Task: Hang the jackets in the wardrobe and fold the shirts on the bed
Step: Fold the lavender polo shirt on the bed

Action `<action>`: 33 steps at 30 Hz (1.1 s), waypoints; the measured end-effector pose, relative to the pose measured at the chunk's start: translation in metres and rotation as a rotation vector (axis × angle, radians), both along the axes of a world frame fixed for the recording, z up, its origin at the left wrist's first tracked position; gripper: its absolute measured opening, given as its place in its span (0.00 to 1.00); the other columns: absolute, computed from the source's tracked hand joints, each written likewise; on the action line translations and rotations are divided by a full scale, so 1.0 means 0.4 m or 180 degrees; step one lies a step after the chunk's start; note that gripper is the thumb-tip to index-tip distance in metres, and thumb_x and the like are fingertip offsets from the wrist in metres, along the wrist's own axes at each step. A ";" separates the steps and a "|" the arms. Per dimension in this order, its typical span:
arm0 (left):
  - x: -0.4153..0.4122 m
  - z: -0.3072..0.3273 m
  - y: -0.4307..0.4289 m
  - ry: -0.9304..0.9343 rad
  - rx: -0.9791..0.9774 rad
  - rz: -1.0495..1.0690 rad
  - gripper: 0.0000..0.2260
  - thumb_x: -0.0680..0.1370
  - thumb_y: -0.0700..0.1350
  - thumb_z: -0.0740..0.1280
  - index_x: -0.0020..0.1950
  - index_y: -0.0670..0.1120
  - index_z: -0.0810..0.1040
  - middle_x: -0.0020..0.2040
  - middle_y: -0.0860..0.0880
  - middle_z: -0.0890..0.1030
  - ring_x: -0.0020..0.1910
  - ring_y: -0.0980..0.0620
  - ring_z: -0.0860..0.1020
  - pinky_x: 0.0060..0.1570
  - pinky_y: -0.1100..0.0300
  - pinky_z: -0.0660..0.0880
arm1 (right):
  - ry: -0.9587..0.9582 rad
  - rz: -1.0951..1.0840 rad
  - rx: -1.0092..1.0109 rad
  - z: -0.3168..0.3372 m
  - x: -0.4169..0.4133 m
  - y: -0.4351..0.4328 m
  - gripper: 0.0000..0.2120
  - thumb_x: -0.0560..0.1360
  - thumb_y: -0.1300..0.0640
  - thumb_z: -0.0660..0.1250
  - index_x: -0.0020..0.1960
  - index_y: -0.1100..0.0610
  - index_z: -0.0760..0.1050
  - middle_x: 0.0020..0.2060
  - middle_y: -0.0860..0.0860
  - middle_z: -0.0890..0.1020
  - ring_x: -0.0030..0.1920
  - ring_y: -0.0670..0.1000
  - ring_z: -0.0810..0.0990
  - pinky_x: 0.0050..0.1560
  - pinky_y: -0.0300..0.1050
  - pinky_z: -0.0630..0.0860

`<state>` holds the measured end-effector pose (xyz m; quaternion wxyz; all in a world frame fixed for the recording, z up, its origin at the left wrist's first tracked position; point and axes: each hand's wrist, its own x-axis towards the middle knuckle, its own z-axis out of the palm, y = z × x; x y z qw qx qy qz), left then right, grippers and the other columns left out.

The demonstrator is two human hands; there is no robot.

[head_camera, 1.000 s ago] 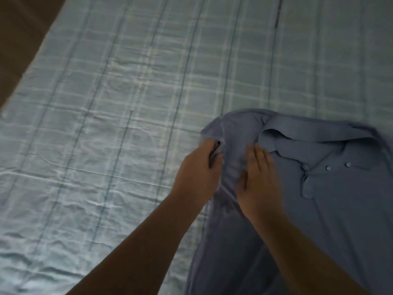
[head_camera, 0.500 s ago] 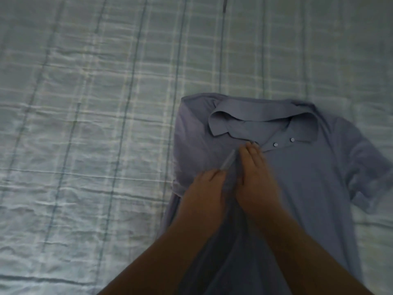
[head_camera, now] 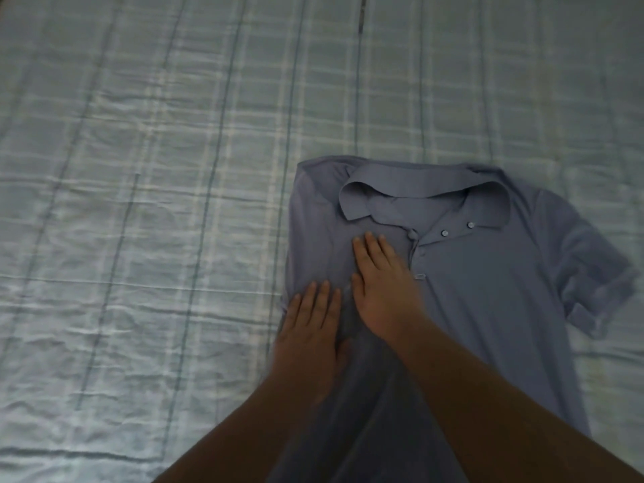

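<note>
A blue-grey polo shirt point(head_camera: 488, 291) lies face up on the bed, collar away from me, with its left side folded in over the chest and its right short sleeve spread out. My left hand point(head_camera: 310, 329) lies flat, palm down, on the folded left edge. My right hand point(head_camera: 380, 284) presses flat on the chest just left of the button placket. Neither hand grips any cloth. My forearms hide the shirt's lower middle.
The bed is covered by a light blue checked sheet point(head_camera: 156, 203) with wrinkles, stretching left and far beyond the shirt. The room is dim.
My left hand let go of the shirt's left side after bringing it inward, and both hands now lie flat on it. The view shifted, so the right sleeve shows.
</note>
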<state>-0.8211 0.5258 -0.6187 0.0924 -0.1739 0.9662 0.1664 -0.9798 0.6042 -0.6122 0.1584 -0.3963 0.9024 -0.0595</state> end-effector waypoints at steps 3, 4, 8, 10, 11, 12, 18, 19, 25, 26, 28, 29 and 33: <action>-0.025 0.025 0.020 0.0056 -0.0064 0.0078 0.30 0.76 0.54 0.55 0.75 0.42 0.69 0.74 0.41 0.70 0.73 0.40 0.68 0.73 0.43 0.61 | -0.0116 -0.0252 -0.0419 0.041 -0.006 0.040 0.27 0.79 0.51 0.51 0.75 0.59 0.65 0.75 0.56 0.66 0.76 0.57 0.61 0.74 0.56 0.64; -0.038 0.035 0.032 0.0089 -0.0033 0.0077 0.30 0.76 0.54 0.55 0.75 0.42 0.69 0.73 0.40 0.71 0.73 0.39 0.68 0.72 0.42 0.64 | -0.0120 -0.0377 -0.0554 0.053 -0.011 0.066 0.26 0.78 0.53 0.53 0.74 0.59 0.67 0.74 0.56 0.68 0.76 0.57 0.63 0.73 0.55 0.64; -0.109 0.069 0.122 0.0262 0.0244 0.0078 0.28 0.76 0.49 0.56 0.76 0.41 0.67 0.74 0.40 0.69 0.74 0.38 0.66 0.70 0.40 0.67 | -0.0171 -0.0776 -0.0855 0.092 -0.060 0.215 0.24 0.76 0.57 0.59 0.71 0.61 0.70 0.71 0.57 0.72 0.72 0.59 0.67 0.73 0.51 0.63; -0.163 0.078 0.191 0.0315 0.0359 0.0050 0.28 0.76 0.48 0.56 0.75 0.40 0.67 0.74 0.39 0.69 0.74 0.38 0.66 0.70 0.41 0.67 | -0.0135 -0.0947 -0.0910 0.108 -0.112 0.314 0.25 0.74 0.58 0.59 0.70 0.62 0.71 0.69 0.58 0.74 0.71 0.60 0.69 0.72 0.48 0.61; -0.197 0.080 0.230 0.0340 0.0403 0.0036 0.29 0.75 0.48 0.56 0.75 0.40 0.68 0.74 0.39 0.70 0.74 0.37 0.66 0.71 0.42 0.67 | -0.0072 -0.0996 -0.0953 0.114 -0.146 0.369 0.25 0.73 0.59 0.59 0.69 0.62 0.72 0.68 0.59 0.75 0.70 0.60 0.71 0.72 0.46 0.60; -0.235 0.083 0.273 0.0368 0.0440 0.0008 0.28 0.75 0.47 0.56 0.75 0.40 0.68 0.73 0.39 0.70 0.74 0.37 0.66 0.71 0.42 0.67 | 0.0007 -0.1040 -0.1005 0.117 -0.185 0.426 0.24 0.72 0.60 0.60 0.68 0.63 0.73 0.66 0.60 0.76 0.68 0.61 0.72 0.71 0.46 0.61; -0.481 0.091 0.577 0.0703 0.0642 -0.0415 0.26 0.75 0.46 0.56 0.72 0.37 0.71 0.68 0.38 0.75 0.69 0.35 0.71 0.69 0.42 0.69 | 0.0028 -0.1796 -0.1389 0.120 -0.426 0.746 0.15 0.73 0.61 0.62 0.59 0.59 0.77 0.51 0.57 0.81 0.53 0.60 0.79 0.57 0.53 0.75; -0.522 0.090 0.621 0.0799 0.0660 -0.0482 0.26 0.75 0.46 0.57 0.71 0.37 0.72 0.67 0.38 0.76 0.68 0.36 0.72 0.70 0.45 0.69 | 0.0014 -0.2044 -0.1478 0.118 -0.460 0.780 0.13 0.74 0.61 0.63 0.58 0.59 0.78 0.51 0.58 0.82 0.52 0.60 0.80 0.55 0.52 0.76; -0.667 0.056 0.781 0.0595 0.0526 -0.0134 0.12 0.75 0.49 0.67 0.55 0.45 0.77 0.53 0.46 0.76 0.52 0.44 0.72 0.54 0.52 0.73 | -0.0633 -0.2526 -0.0959 0.067 -0.655 0.836 0.17 0.77 0.51 0.66 0.63 0.58 0.74 0.57 0.57 0.78 0.58 0.58 0.78 0.58 0.48 0.72; -0.675 0.051 0.796 0.0430 0.0484 -0.0030 0.13 0.74 0.51 0.69 0.54 0.45 0.76 0.53 0.45 0.76 0.52 0.44 0.72 0.54 0.52 0.73 | -0.0678 -0.2433 -0.0722 0.059 -0.677 0.832 0.16 0.76 0.50 0.66 0.61 0.56 0.75 0.55 0.56 0.79 0.56 0.58 0.78 0.56 0.49 0.73; -0.679 0.048 0.825 0.0172 0.0372 0.0083 0.17 0.73 0.54 0.72 0.55 0.46 0.75 0.53 0.45 0.75 0.52 0.43 0.72 0.53 0.52 0.73 | -0.0785 -0.2299 -0.0239 0.052 -0.701 0.825 0.10 0.76 0.50 0.65 0.53 0.53 0.74 0.49 0.54 0.80 0.50 0.58 0.79 0.49 0.49 0.75; -0.678 0.051 0.838 0.0105 0.0323 0.0132 0.18 0.72 0.53 0.73 0.56 0.47 0.75 0.53 0.46 0.75 0.53 0.43 0.72 0.52 0.51 0.75 | -0.0811 -0.2215 -0.0082 0.052 -0.707 0.823 0.06 0.75 0.51 0.64 0.50 0.53 0.74 0.48 0.54 0.80 0.49 0.59 0.79 0.48 0.48 0.74; -0.680 0.064 0.872 0.0092 0.0315 0.0333 0.21 0.69 0.47 0.74 0.59 0.47 0.75 0.52 0.45 0.74 0.51 0.44 0.74 0.46 0.51 0.77 | -0.0845 -0.2176 -0.0311 0.063 -0.731 0.836 0.03 0.75 0.57 0.60 0.46 0.55 0.71 0.46 0.58 0.80 0.48 0.61 0.78 0.47 0.49 0.72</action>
